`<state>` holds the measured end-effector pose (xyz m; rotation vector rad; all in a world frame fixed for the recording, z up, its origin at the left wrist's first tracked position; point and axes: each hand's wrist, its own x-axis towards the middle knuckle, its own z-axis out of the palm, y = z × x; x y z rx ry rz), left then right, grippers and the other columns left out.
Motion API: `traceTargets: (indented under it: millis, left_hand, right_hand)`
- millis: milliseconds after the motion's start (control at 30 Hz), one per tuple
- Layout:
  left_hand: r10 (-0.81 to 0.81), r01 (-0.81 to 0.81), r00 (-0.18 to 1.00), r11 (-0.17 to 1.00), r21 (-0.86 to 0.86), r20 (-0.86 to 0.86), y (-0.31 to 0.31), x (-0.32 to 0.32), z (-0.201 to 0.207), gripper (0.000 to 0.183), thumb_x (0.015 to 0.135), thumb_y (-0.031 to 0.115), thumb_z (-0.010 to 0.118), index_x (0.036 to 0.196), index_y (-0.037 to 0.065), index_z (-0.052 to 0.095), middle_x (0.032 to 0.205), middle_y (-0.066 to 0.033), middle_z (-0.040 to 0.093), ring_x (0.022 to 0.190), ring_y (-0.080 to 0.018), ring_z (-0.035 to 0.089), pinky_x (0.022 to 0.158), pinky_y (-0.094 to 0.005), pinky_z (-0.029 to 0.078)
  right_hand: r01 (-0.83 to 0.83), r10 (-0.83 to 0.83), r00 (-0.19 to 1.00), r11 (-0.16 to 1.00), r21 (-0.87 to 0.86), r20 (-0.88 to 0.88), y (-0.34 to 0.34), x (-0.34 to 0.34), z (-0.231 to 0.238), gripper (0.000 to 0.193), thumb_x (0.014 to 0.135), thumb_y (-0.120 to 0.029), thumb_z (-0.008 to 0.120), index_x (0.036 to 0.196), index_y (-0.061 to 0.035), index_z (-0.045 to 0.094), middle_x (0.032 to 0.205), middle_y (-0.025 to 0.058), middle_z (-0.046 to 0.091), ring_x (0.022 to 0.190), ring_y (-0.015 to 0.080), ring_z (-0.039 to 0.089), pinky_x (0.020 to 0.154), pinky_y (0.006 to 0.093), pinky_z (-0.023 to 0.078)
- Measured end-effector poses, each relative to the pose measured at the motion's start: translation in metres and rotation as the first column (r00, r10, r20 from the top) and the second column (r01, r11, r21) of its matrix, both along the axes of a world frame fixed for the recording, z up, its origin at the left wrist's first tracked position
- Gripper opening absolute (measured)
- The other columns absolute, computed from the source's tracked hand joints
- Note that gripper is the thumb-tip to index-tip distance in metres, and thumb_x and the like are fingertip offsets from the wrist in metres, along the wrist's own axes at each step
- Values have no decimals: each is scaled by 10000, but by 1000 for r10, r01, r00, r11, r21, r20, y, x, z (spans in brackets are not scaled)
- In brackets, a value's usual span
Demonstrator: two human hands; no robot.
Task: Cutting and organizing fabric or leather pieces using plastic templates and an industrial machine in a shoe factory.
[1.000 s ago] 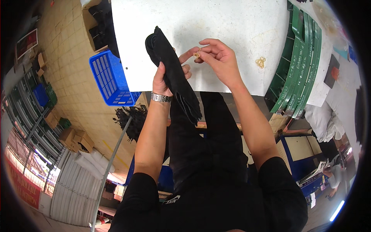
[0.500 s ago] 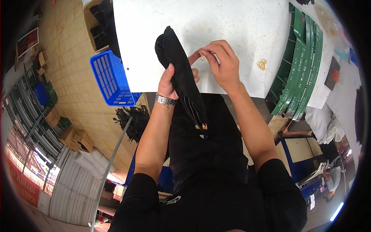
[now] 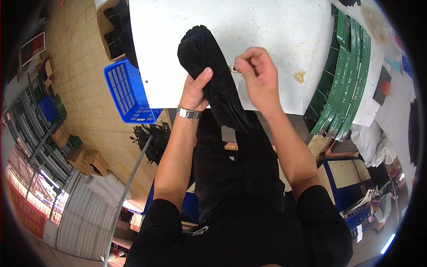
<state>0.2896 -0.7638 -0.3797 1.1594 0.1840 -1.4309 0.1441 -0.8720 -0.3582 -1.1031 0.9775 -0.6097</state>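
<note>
A long folded bundle of black cloth (image 3: 211,75) slants over the front edge of the white table (image 3: 275,26). My left hand (image 3: 195,91), with a metal watch on its wrist, is closed around the bundle's left side; its thumb lies on top and the other fingers are hidden beneath. Just right of the bundle, my right hand (image 3: 259,75) pinches a pale rubber band (image 3: 233,68). The band reaches toward the cloth; I cannot tell whether it loops round it. Several loose rubber bands (image 3: 299,76) lie in a small heap farther right.
A blue plastic basket (image 3: 129,91) stands left of the table, below a cardboard box (image 3: 106,31) with black pieces in it. Green slatted plastic crates (image 3: 340,84) line the table's right side. Black scraps (image 3: 153,142) hang at lower left. A person (image 3: 382,207) is far right.
The bundle has turned so its broad face shows, and its lower end has swung right. My right hand has shifted slightly right with the rubber band, which looks more stretched.
</note>
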Motion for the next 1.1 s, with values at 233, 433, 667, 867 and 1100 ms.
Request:
traceTargets:
  millis: [233,433,667,867,1100]
  left_hand:
    - [-110,112,993,991,-66,46,6,3,-1,626,856,396,794,1248,-31,559,1123,-195,688,960,-272,704,824,-399,606]
    - [-117,101,986,986,-135,-118,-6,-3,8,717,851,420,787,1309,-62,521,1196,-236,651,915,-274,693,790,-382,603]
    - [-217,196,961,972,-130,-170,1,1,8,758,831,444,789,1337,-52,521,1253,-237,621,956,-271,678,804,-367,589]
    - [-719,757,498,633,160,485,-15,18,41,762,815,238,831,1431,-8,457,1269,-193,647,1154,-278,642,970,-393,525]
    - [-864,781,166,409,472,475,-29,4,29,683,789,105,786,1387,-16,479,1063,-176,716,979,-270,684,821,-395,552]
  right_hand:
    - [-65,-291,801,826,560,523,-5,-17,1,568,988,-381,642,1408,-106,377,1190,176,611,801,135,559,856,333,484]
    - [-272,-154,714,838,474,682,-12,-25,1,1167,794,-767,645,1615,-239,4,1551,328,281,699,146,591,605,282,548]
    - [-236,-232,703,816,528,672,-8,-36,-3,1243,684,-929,552,1603,-354,-54,1576,361,182,641,185,611,550,290,610]
    - [-437,-45,651,793,423,758,-61,-65,2,1317,672,-824,706,1614,-302,-53,1556,404,188,661,230,688,571,311,608]
    - [-642,660,712,475,-602,-238,-26,-2,80,967,682,-227,916,1503,-84,426,1123,153,690,705,142,691,593,234,532]
